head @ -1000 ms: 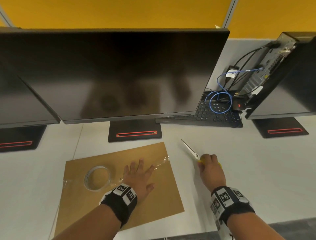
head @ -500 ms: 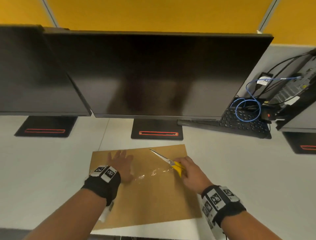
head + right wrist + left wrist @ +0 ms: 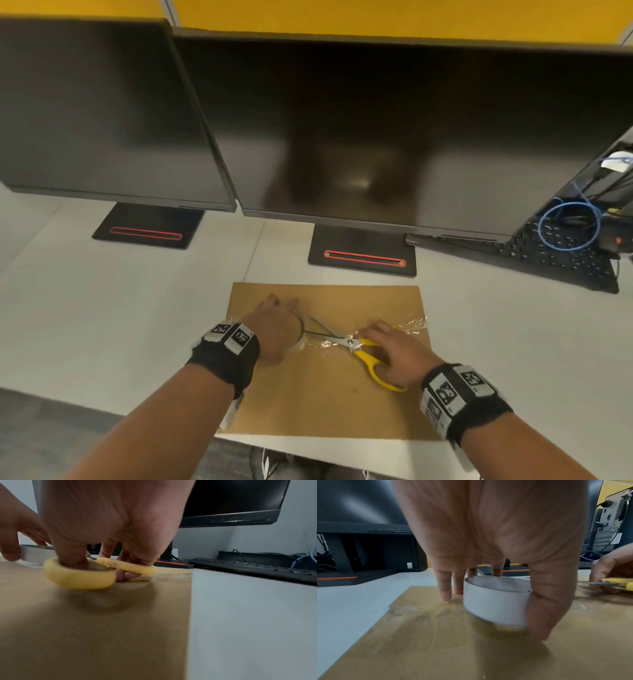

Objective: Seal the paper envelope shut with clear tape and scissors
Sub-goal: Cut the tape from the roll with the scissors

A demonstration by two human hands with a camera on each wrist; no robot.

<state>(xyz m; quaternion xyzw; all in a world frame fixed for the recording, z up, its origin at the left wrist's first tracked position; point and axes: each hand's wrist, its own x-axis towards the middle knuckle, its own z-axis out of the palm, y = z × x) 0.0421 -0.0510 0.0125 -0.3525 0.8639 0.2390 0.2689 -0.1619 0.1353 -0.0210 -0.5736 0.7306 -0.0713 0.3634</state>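
Observation:
A brown paper envelope (image 3: 329,387) lies flat on the white desk. A crinkled strip of clear tape (image 3: 407,324) runs across it from the roll to the right edge. My left hand (image 3: 274,329) grips the white tape roll (image 3: 494,601) from above, thumb on one side, fingers on the other, with the roll standing on the envelope. My right hand (image 3: 394,353) holds yellow-handled scissors (image 3: 363,349) with its fingers through the loops (image 3: 80,574). The blades are spread and point left toward the roll, with the tape between them.
Two dark monitors (image 3: 376,137) on black stands (image 3: 363,253) sit just behind the envelope. A black keyboard (image 3: 548,253) with a blue cable coil (image 3: 568,226) lies at the back right. The desk's front edge (image 3: 342,452) is close below the envelope.
My left hand went from lying flat on the envelope to gripping the tape roll. My right hand brought the scissors from the bare desk over the envelope and spread the blades at the tape.

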